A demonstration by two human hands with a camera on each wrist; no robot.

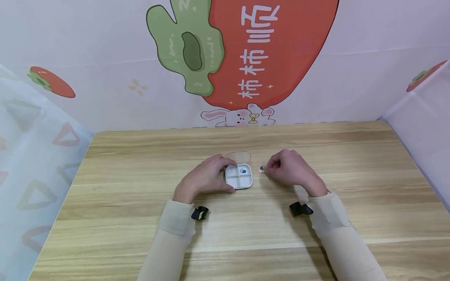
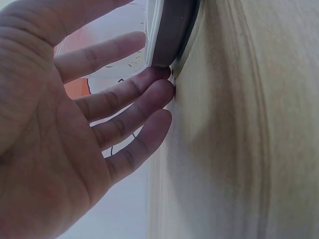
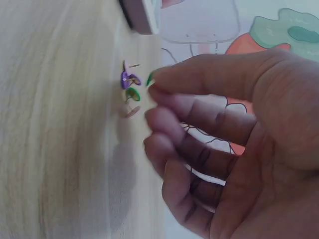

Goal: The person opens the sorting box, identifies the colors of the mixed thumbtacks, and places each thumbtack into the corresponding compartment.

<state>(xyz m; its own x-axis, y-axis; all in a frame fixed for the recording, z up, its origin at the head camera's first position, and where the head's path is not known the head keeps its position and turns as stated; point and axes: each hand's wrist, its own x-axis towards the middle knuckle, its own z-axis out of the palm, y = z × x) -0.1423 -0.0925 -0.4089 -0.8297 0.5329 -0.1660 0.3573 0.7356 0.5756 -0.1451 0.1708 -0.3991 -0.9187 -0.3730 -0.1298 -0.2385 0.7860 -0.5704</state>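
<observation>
In the head view, I see the left hand (image 1: 207,176) holding a white four-part box (image 1: 245,180) on the tabletop (image 1: 140,218), thumb at its near left corner, a finger hooked at the far edge; a clear lid (image 1: 243,157) lies open behind, and a small blue piece (image 1: 243,171) sits in the far right compartment. The right hand (image 1: 290,168) is just right of the box, fingers curled in, over a little cluster of tacks (image 1: 261,168). From the left wrist, the other fingers are slightly apart, tips against or close to the box's side; it looks like light, stiff, smooth plastic, apt to slide, so bracing opposite edges suits it. From the right wrist, thumb and forefinger pinch a green tack (image 3: 149,78), mostly hidden, just above the purple tacks (image 3: 124,80), a second green tack (image 3: 133,94) and a pale tack (image 3: 131,111). Such a tack should be nearly weightless, hard, slick-headed and sharp; I'd grip the rim of its head, well away from the point.
</observation>
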